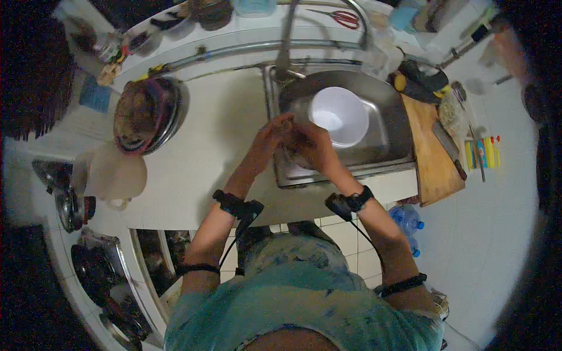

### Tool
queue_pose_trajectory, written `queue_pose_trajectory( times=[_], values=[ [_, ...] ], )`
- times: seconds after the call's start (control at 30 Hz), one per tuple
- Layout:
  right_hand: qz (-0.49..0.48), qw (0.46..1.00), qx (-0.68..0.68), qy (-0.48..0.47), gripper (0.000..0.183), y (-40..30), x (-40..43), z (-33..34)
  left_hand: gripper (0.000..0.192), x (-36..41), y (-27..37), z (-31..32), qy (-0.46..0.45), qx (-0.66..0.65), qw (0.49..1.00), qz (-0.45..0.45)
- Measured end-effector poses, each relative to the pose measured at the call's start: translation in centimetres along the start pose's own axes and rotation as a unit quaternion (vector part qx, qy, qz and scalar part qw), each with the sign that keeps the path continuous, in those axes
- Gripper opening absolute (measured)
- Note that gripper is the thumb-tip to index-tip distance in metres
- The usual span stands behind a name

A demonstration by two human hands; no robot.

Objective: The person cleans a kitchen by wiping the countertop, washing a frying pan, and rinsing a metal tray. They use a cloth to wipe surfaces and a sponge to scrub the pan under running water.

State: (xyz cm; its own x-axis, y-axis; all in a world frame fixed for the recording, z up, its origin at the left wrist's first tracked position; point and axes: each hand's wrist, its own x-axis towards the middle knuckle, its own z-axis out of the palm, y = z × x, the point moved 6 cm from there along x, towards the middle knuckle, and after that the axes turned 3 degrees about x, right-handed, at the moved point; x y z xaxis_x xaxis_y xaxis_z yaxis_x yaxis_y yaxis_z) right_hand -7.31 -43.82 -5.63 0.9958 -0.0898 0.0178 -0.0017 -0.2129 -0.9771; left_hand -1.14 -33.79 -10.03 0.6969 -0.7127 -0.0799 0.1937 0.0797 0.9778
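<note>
My left hand (273, 132) and my right hand (317, 144) are close together above the left side of the stainless-steel sink (390, 131). Their fingers are curled towards each other. Blur and shadow between the palms hide whether anything is held there. A white plastic tub (340, 116) stands in the basin, just beyond and to the right of my right hand. Over the rear left of the sink rises a curved metal faucet (284, 48).
Stacked basins and a basket (142, 116) stand on the left counter, near a pale round pot or jug (116, 173). A wooden cutting board (432, 153) with a cleaver-like knife (450, 149) lies right of the sink. Red-handled scissors (344, 19) rest on the back ledge. Plastic bottles (406, 219) stand below.
</note>
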Motion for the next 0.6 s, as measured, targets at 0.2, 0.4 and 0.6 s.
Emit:
queue_pose_trajectory(
  times=[0.2,0.4,0.6],
  values=[
    [-0.158,0.977,-0.04,0.14,0.03,1.1,-0.5,-4.5,0.033,3.1,-3.2,6.1,0.041,-0.182,0.982,-0.035],
    [-0.148,0.911,-0.3,0.242,0.032,3.1,-1.8,-5.1,0.03,3.8,-7.3,2.6,0.178,-0.206,0.955,-0.121],
    [0.117,0.952,-0.165,0.229,0.028,10.0,-5.0,-11.6,0.028,5.2,-12.1,-1.3,0.237,0.018,0.971,-0.011]
  ],
)
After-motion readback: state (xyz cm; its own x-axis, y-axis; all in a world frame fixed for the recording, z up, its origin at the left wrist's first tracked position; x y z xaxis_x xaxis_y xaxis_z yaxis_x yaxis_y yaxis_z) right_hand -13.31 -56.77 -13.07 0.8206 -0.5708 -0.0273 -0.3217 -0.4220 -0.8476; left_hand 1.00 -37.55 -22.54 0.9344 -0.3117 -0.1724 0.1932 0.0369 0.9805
